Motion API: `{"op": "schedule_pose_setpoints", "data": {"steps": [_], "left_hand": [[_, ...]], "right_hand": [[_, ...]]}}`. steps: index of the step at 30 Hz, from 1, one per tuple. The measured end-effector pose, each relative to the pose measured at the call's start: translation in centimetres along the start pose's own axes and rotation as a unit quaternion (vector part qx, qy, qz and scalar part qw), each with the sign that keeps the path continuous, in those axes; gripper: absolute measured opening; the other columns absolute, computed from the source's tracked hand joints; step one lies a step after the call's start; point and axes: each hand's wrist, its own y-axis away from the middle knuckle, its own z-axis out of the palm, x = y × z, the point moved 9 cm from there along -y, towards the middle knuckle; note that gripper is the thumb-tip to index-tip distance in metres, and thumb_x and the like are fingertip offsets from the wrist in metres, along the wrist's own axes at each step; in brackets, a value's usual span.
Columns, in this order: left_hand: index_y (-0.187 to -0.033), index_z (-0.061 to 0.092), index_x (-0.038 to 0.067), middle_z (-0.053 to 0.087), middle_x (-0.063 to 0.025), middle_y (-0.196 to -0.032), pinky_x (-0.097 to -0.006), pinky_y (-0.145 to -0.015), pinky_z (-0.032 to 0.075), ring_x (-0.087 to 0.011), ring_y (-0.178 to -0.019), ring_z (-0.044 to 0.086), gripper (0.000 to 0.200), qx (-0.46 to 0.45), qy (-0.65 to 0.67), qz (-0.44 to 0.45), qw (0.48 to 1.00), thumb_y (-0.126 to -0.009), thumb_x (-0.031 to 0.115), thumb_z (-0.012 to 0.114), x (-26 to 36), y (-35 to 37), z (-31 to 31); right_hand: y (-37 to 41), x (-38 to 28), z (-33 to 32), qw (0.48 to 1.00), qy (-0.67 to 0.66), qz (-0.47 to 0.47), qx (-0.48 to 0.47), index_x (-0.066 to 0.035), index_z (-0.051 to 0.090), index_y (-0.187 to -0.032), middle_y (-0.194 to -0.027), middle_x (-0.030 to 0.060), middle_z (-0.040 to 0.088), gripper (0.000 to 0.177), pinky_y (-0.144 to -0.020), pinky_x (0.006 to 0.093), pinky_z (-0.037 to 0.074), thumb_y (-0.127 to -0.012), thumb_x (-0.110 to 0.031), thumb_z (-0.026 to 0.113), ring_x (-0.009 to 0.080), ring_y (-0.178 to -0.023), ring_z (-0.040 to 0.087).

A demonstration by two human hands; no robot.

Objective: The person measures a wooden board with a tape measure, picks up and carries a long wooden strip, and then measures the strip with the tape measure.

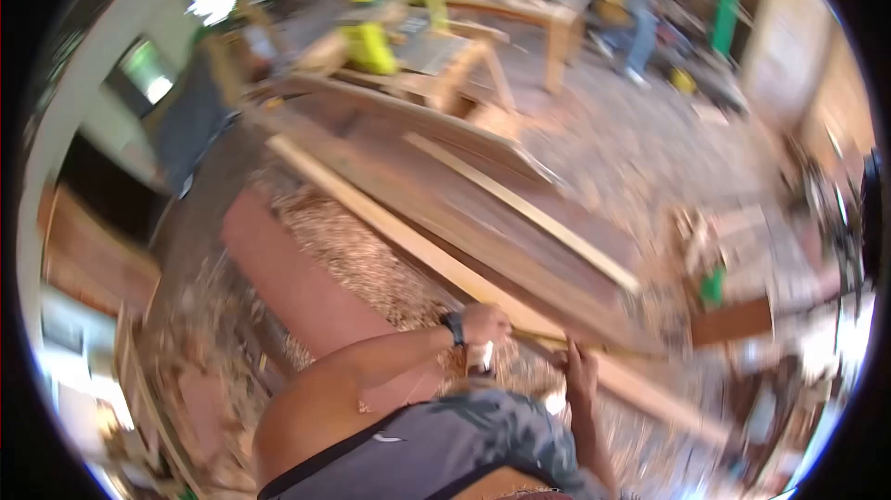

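Observation:
A long pale plank point(408, 238) runs diagonally in front of my body, from upper left to lower right. My left hand point(485, 324), with a dark watch point(453, 328) at the wrist, is closed at the plank's near edge. My right hand point(581, 372) is farther right, its fingers bent at the same edge. Between the hands stretches a thin yellow strip point(538, 337), like a tape measure's blade, along the wood. Both hands appear closed on this strip; blur hides the fingertips.
Beyond the plank lies a wide dark workbench top point(371, 142) with a narrow pale batten point(529, 207). Wood shavings point(357, 254) and a reddish board point(297, 277) lie at left. A table point(548, 12) and a person point(642, 12) are farther back. Offcuts point(696, 231) sit at right.

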Motion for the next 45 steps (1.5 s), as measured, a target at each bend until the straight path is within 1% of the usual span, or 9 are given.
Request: {"op": "schedule_pose_setpoints", "data": {"steps": [3,4,5,11,16,33,39,41,45], "left_hand": [[-0.081,0.07,0.003,0.067,-0.0186,-0.078,-0.0413,-0.065,0.052,-0.0366,-0.071,0.064,0.02,-0.033,0.137,-0.133,0.981,-0.08,0.021,0.06,3.8,-2.2,3.7],[-0.075,0.066,0.001,0.06,-0.0169,-0.063,-0.0363,-0.054,0.046,-0.0212,-0.055,0.057,0.022,0.04,0.11,-0.093,0.989,-0.085,0.02,0.06,10.4,-3.5,1.6],[-0.085,0.07,0.004,0.066,-0.0189,-0.077,-0.0427,-0.065,0.051,-0.037,-0.07,0.063,0.022,-0.039,0.039,-0.105,0.993,-0.086,0.022,0.059,7.9,-3.7,5.0],[-0.091,0.07,0.003,0.066,-0.0186,-0.09,-0.0433,-0.077,0.048,-0.0367,-0.087,0.062,0.021,-0.036,-0.114,-0.055,0.991,-0.087,0.023,0.064,10.5,-8.7,10.2],[-0.094,0.071,0.001,0.067,-0.0199,-0.089,-0.041,-0.077,0.049,-0.0348,-0.085,0.064,0.023,-0.036,-0.155,-0.053,0.986,-0.088,0.021,0.064,14.1,-9.7,12.2],[-0.094,0.072,0.004,0.065,-0.0188,-0.09,-0.0417,-0.077,0.048,-0.0356,-0.086,0.061,0.021,-0.016,-0.17,-0.078,0.982,-0.087,0.021,0.063,15.2,-9.7,13.2],[-0.093,0.071,0.008,0.065,-0.0157,-0.098,-0.0464,-0.083,0.047,-0.0368,-0.094,0.06,0.025,0.03,-0.231,-0.074,0.97,-0.087,0.031,0.063,14.4,-11.2,13.4],[-0.094,0.07,0.012,0.063,-0.0132,-0.097,-0.0468,-0.082,0.046,-0.0349,-0.095,0.06,0.019,0.048,-0.224,-0.08,0.97,-0.086,0.028,0.064,14.4,-11.5,13.5],[-0.091,0.069,0.015,0.062,-0.0086,-0.096,-0.0466,-0.081,0.045,-0.0314,-0.097,0.059,0.015,0.065,-0.236,-0.1,0.964,-0.086,0.028,0.065,14.5,-11.8,13.8]], "right_hand": [[2.2,-1.7,-4.9,0.998,-0.035,0.034,0.027,0.001,0.068,-0.09,-0.073,0.0064,0.065,0.039,-0.065,0.0303,0.048,-0.095,-0.036,0.056,0.0151,-0.07,0.061],[1.5,0.6,-8.1,0.998,0.024,0.027,0.058,0.0,0.068,-0.087,-0.073,0.0053,0.065,0.039,-0.065,0.0309,0.047,-0.094,-0.036,0.056,0.0142,-0.069,0.06],[2.6,2.1,-11.1,0.992,0.063,0.038,0.101,0.0,0.068,-0.086,-0.071,0.0054,0.064,0.036,-0.062,0.0303,0.048,-0.094,-0.034,0.057,0.0136,-0.066,0.059],[7.8,7.4,-34.8,0.872,-0.258,-0.015,0.415,0.002,0.067,-0.082,-0.069,0.0059,0.063,0.02,-0.047,0.026,0.046,-0.092,-0.015,0.063,0.0126,-0.056,0.058],[13.4,12.4,-45.9,0.802,-0.351,0.026,0.484,0.0,0.066,-0.082,-0.067,0.0053,0.06,0.02,-0.044,0.0231,0.043,-0.094,-0.016,0.062,0.0108,-0.051,0.053],[11.5,15.2,-45.4,0.866,-0.24,0.09,0.429,0.001,0.069,-0.085,-0.062,0.0018,0.055,0.028,-0.045,0.025,0.04,-0.091,-0.027,0.069,0.0092,-0.051,0.049],[12.1,14.2,-44.1,0.916,-0.292,0.055,0.268,0.004,0.058,-0.118,-0.081,0.0051,0.061,0.041,-0.058,0.024,0.051,-0.089,-0.023,0.07,0.0135,-0.064,0.06],[13.4,12.0,-43.6,0.87,-0.438,-0.039,0.223,0.006,0.049,-0.128,-0.088,0.0097,0.065,0.047,-0.062,0.0256,0.055,-0.09,-0.015,0.068,0.0176,-0.073,0.066],[16.5,9.3,-44.9,0.872,-0.433,-0.057,0.221,0.006,0.043,-0.134,-0.099,0.0172,0.067,0.052,-0.065,0.0267,0.058,-0.089,-0.006,0.065,0.023,-0.081,0.069]]}}
